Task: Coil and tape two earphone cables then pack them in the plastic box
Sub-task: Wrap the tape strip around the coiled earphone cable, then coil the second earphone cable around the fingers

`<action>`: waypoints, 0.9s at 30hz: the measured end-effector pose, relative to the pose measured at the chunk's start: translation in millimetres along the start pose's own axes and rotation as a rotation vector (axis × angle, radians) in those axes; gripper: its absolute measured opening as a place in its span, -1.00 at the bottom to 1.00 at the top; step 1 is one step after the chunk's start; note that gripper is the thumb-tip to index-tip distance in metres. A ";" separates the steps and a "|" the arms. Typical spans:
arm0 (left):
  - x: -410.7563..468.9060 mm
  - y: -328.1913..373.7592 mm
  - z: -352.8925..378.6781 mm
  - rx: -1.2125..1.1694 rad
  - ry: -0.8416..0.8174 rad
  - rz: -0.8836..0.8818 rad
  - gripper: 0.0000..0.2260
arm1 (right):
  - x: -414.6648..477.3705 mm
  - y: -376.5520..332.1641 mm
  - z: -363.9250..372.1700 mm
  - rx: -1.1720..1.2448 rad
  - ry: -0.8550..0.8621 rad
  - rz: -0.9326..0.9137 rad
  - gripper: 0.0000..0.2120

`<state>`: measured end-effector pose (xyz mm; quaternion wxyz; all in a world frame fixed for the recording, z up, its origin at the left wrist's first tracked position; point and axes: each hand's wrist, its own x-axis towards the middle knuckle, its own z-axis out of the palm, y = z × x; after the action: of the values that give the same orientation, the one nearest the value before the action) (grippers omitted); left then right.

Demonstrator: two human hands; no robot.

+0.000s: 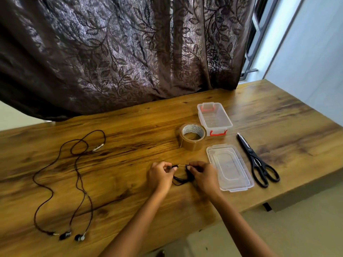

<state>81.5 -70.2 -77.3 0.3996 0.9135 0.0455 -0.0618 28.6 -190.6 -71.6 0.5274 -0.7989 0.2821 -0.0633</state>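
Lower centre: left hand [161, 175] and right hand [203, 176] pinch coiled black earphone cable [181, 178]; plastic box [214, 117] upper right.

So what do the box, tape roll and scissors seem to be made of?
Box: clear glossy plastic, the table shows through; red clips. Tape roll: shiny brown film, likely plastic, on a printed whitish core, perhaps cardboard. Scissors: matt black handles, probably plastic; blades look dark, presumably coated metal.
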 end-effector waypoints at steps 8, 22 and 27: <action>1.2 -9.3 -13.4 -0.106 -0.035 -0.016 -0.82 | -2.1 -3.6 3.3 -0.020 0.010 -0.054 -0.72; -14.9 -68.1 -135.3 -0.299 0.326 -0.009 -0.94 | -39.0 -71.7 92.7 -0.348 -0.171 -0.674 -0.85; -23.1 -106.1 -179.3 -0.354 0.472 -0.104 -0.94 | -62.6 -80.6 146.0 -0.494 -0.497 -1.023 -0.62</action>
<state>58.3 132.8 -30.0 0.5271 0.8152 0.1942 0.1407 65.6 -17.4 -52.1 0.2797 -0.9223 -0.2613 -0.0531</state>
